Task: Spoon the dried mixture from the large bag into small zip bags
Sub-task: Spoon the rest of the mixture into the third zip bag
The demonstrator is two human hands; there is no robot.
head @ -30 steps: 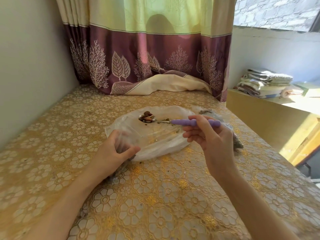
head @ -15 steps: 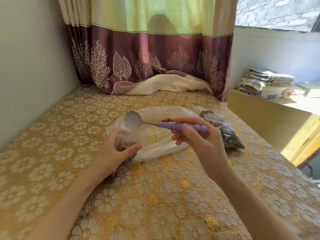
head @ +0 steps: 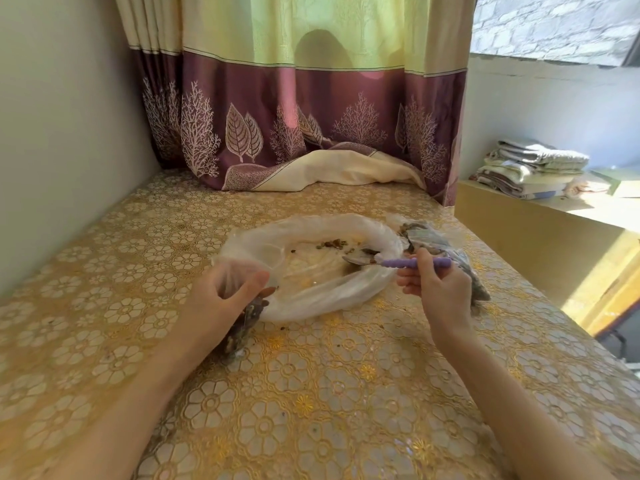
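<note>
Gold floral tablecloth [head: 311,393] covering the work surface, wall at left, curtain at the far end.

Nearest: left hand [head: 221,303], fingers and thumb curled round the mouth of a small zip bag [head: 244,327], which lies against the cloth and already holds dark mixture. Right hand [head: 436,289], pinching the purple handle of a spoon [head: 391,262]; its bowl is low inside the large bag.

Middle: large bag [head: 311,271], clear, spread open and flat, only a scattering of dried mixture [head: 332,243] left. Filled small bags [head: 446,251] just beyond the right hand.

Far: maroon-and-green curtain [head: 294,116]; folded cloths [head: 533,168] on a ledge at right.

Progress, as judged: nearly finished; remnants to scoop, current bag to seal.

Writing or brands: none legible.
</note>
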